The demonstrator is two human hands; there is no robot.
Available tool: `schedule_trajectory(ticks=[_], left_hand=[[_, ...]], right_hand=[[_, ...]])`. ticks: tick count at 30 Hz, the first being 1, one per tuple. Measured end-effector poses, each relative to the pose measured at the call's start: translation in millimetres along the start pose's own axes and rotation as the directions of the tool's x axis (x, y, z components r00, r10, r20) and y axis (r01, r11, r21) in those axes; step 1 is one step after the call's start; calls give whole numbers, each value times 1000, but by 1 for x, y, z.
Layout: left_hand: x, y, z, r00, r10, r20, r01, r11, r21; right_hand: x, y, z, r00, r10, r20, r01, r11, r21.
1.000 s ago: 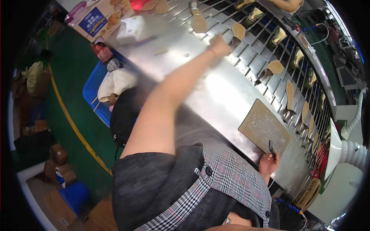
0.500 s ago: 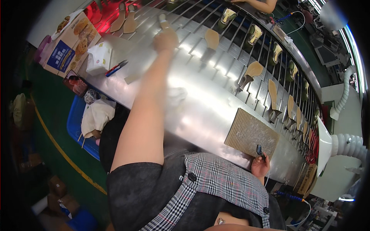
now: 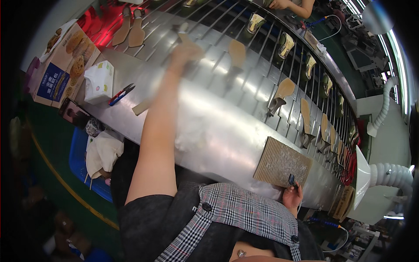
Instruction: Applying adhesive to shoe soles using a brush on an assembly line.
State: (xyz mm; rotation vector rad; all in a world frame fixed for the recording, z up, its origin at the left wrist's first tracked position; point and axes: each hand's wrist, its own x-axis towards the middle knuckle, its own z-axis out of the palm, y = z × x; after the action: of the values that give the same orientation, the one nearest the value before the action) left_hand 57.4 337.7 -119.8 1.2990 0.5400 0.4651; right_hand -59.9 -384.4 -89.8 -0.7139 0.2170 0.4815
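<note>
My left arm stretches across the metal worktop to the slatted conveyor, where my left hand [image 3: 185, 56] is smeared by motion. A tan shoe sole [image 3: 189, 41] lies right at its fingers; the blur hides whether they grip it. Close to my body, my right hand [image 3: 292, 196] is closed on a small dark tool [image 3: 291, 178] whose exact kind I cannot make out. It is held over the lower edge of a ribbed cardboard piece [image 3: 279, 162]. Other tan soles with heels, such as one sole [image 3: 284, 88], lie along the conveyor to the right.
On the left stand a cardboard box [image 3: 65, 65], a tissue pack [image 3: 99, 82], pens [image 3: 121, 94] and a phone [image 3: 73, 112]. A blue bin [image 3: 77, 153] sits below. Green-and-gold shoe uppers [image 3: 286, 45] line the conveyor's far side, near another person's arm [image 3: 297, 6]. A white hose [image 3: 388, 174] hangs right.
The whole view has shifted, with the box and worktop things now farther left and lower. My left hand stays by the sole, still blurred. My right hand keeps its hold on the dark tool.
</note>
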Motion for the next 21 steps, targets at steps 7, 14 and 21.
schedule_trajectory(ticks=[7, 14, 21], left_hand=[[5, 1, 6, 968, 175, 179, -55, 847, -529], [3, 19, 12, 988, 53, 143, 57, 740, -670], [-4, 26, 11, 983, 88, 162, 54, 702, -710]], right_hand=[[-1, -4, 0, 999, -33, -1, 32, 995, -98], [1, -16, -10, 1000, -17, 21, 20, 987, -158], [-1, -18, -11, 1000, -25, -14, 22, 984, -179]])
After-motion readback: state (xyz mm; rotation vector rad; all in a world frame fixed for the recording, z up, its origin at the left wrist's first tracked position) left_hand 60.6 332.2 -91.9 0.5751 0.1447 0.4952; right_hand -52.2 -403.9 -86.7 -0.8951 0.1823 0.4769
